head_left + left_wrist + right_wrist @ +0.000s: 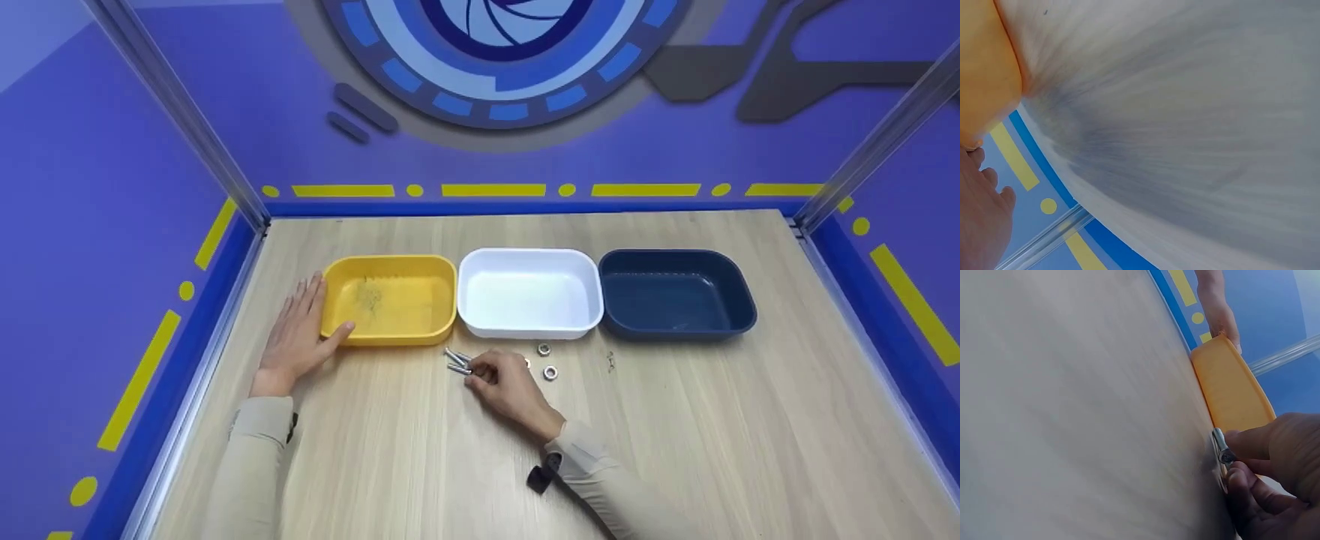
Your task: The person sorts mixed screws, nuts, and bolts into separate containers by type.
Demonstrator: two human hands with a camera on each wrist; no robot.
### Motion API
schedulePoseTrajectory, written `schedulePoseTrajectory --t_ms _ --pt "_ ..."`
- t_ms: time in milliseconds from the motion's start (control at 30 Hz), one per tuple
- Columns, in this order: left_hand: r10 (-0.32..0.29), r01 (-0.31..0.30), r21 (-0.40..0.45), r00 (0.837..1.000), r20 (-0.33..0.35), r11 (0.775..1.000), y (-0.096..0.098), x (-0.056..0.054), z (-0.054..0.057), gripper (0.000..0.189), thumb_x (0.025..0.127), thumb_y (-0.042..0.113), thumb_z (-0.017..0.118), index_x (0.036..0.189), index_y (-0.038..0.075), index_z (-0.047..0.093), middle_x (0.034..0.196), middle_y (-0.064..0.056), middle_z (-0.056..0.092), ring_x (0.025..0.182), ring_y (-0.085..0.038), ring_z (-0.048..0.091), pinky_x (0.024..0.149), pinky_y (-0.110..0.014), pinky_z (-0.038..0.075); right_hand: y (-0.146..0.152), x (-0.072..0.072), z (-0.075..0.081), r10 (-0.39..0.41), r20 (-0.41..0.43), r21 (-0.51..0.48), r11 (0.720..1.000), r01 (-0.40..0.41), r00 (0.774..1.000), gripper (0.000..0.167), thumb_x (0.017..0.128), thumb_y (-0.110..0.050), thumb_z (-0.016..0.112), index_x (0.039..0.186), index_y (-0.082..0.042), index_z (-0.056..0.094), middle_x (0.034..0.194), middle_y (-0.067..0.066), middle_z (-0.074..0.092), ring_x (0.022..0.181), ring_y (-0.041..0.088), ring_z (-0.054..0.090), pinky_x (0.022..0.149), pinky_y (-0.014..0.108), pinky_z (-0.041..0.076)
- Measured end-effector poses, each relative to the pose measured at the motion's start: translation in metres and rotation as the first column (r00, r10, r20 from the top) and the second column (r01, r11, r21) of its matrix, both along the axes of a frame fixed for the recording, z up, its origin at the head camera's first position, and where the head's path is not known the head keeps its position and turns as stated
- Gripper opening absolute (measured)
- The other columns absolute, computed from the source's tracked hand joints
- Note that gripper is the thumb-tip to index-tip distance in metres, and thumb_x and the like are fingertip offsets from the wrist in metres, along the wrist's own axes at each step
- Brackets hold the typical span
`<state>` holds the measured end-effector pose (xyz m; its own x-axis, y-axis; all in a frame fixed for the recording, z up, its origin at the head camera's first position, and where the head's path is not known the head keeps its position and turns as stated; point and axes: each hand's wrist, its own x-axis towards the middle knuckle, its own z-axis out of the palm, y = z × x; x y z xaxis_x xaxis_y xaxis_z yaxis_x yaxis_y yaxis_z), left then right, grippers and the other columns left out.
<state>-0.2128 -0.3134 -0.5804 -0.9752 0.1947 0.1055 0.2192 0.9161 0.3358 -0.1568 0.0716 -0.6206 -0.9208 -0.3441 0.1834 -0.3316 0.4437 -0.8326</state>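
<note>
The left hand (298,339), fingers straight, touches the smooth yellow box (412,300) with round corners. The right hand (512,386) pinches a shiny, thin metal screw (1219,439) beside more screws (454,355), near ring-shaped nuts (547,373), before the white box (529,333) on the stripy wood table (390,450).

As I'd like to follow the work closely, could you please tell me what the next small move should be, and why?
I would probably have the right hand lift the bolt slightly off the table, since its fingers appear to pinch it, and the yellow box stands close by, with the left hand resting against its side.
</note>
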Motion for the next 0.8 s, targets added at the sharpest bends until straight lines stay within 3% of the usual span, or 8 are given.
schedulePoseTrajectory --t_ms 800 --pt "-0.013 0.014 0.018 0.999 -0.036 1.000 -0.0001 -0.0016 -0.0049 0.095 0.105 0.057 0.055 0.170 0.000 0.015 0.179 -0.019 0.013 0.166 -0.042 0.014 0.136 -0.057 0.012 -0.0085 -0.0015 0.0044 -0.006 -0.066 0.133 0.991 0.015 0.998 0.010 0.091 -0.007 0.084 0.099 -0.003 0.083 0.080 0.002 0.073 0.070 0.003 0.054 0.062 0.020 0.047"
